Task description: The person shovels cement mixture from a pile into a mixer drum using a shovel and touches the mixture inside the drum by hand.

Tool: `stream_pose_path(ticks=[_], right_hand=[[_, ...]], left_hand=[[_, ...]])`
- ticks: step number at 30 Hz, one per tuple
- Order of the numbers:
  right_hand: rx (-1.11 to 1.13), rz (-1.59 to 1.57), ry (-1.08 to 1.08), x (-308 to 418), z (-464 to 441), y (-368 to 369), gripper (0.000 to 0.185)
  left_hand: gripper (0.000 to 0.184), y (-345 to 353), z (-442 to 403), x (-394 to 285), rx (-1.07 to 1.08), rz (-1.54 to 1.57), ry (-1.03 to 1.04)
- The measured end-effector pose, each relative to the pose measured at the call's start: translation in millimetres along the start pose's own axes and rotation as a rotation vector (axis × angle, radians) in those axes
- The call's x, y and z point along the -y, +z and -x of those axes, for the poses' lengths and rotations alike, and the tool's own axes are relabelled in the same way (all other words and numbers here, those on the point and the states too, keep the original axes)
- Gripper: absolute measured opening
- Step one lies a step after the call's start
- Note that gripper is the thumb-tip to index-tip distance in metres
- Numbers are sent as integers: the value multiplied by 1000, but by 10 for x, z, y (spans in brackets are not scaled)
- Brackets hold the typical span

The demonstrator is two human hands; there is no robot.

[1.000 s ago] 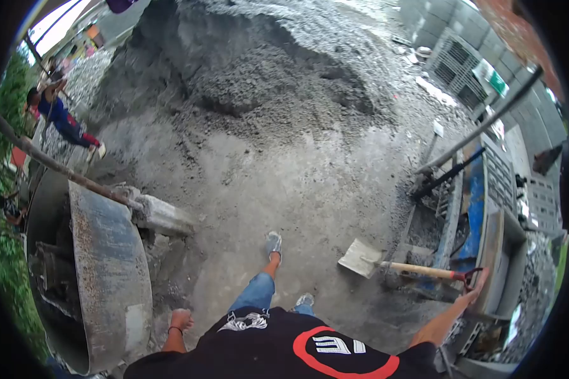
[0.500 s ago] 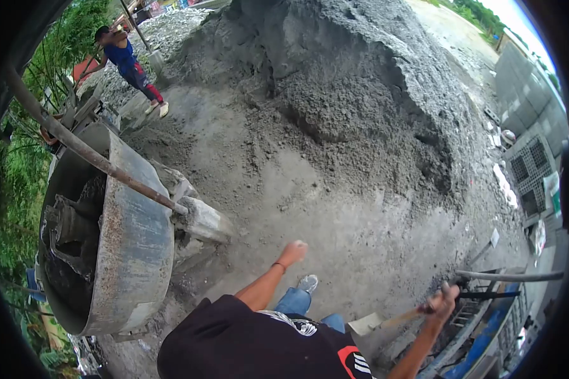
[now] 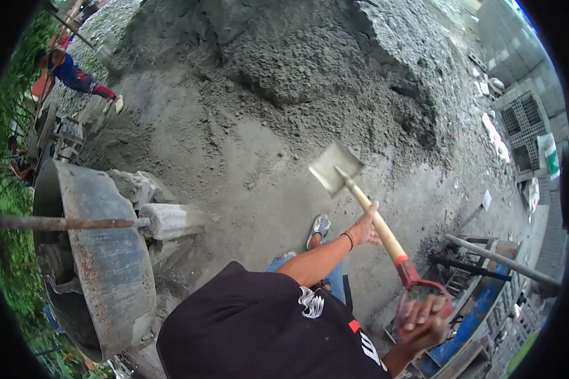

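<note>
A shovel [image 3: 387, 234] with a wooden shaft and a red D-shaped grip slants across the middle right. Its square metal blade [image 3: 336, 168] points at the grey sand pile [image 3: 310, 69]. My right hand [image 3: 423, 321] is closed round the red grip. Against the middle of the shaft lies my left hand [image 3: 365, 230], its fingers apart and passing beneath the wood, not wrapped round it. A dark bracelet shows on that wrist.
At the left stands a large metal mixer drum [image 3: 110, 259] with a rusty pole [image 3: 76, 223] across it. A blue-stained metal frame [image 3: 471, 319] lies at the right. Another person [image 3: 76, 77] stands at the upper left. Grey block walls [image 3: 515, 47] rise at the right.
The shovel has been raised and swung forward from my right side, its blade now near the sand. My left hand has moved right to the shaft. The view has turned.
</note>
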State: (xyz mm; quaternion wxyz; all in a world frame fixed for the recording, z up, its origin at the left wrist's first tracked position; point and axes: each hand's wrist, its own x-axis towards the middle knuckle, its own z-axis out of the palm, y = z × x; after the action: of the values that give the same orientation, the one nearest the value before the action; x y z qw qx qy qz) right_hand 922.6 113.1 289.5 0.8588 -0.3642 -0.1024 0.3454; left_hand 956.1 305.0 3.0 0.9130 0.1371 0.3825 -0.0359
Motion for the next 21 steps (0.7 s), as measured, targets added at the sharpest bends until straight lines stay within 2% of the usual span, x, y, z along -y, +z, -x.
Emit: stream_pose_path(ticks=[1, 2, 4, 5, 7, 9, 11, 13, 14, 17, 20, 21], right_hand=[[-143, -60, 68, -42, -45, -119, 18], [-178, -65, 70, -96, -88, -220, 18], [-743, -108, 148, -296, -334, -454, 10], [-757, -114, 150, -398, -466, -585, 10], [-803, -169, 301, -665, -752, -834, 13], [-818, -197, 298, -1042, -1240, -919, 18], [-752, -282, 349, -1563, -1937, -1107, 15], [-747, -198, 376, -2176, -2975, -841, 16], [-757, -198, 391, -2214, -3214, -775, 16], [-757, -248, 353, -2070, -3935, -375, 15], [-655, -261, 284, -1814, -4476, -99, 12], [-644, -268, 274, -2024, -4727, -116, 12]], left_hand=[[43, 112, -211, -92, -4, 338, 135], [43, 87, -420, -165, -22, 332, 105], [38, -9, -940, -470, -311, 304, 243], [34, -27, -953, -644, -370, 258, 240], [34, -166, -1076, -1013, -420, 101, 320], [34, -471, -1356, -1431, -438, 74, 328], [33, -687, -1703, -1933, -442, 51, 350], [31, -782, -1893, -2359, -494, 180, 379], [27, -781, -1906, -2523, -403, 212, 403], [26, -377, -1978, -3028, -362, 154, 378], [25, -111, -2114, -3527, -369, 161, 371], [24, -138, -2191, -3724, -387, 191, 387]])
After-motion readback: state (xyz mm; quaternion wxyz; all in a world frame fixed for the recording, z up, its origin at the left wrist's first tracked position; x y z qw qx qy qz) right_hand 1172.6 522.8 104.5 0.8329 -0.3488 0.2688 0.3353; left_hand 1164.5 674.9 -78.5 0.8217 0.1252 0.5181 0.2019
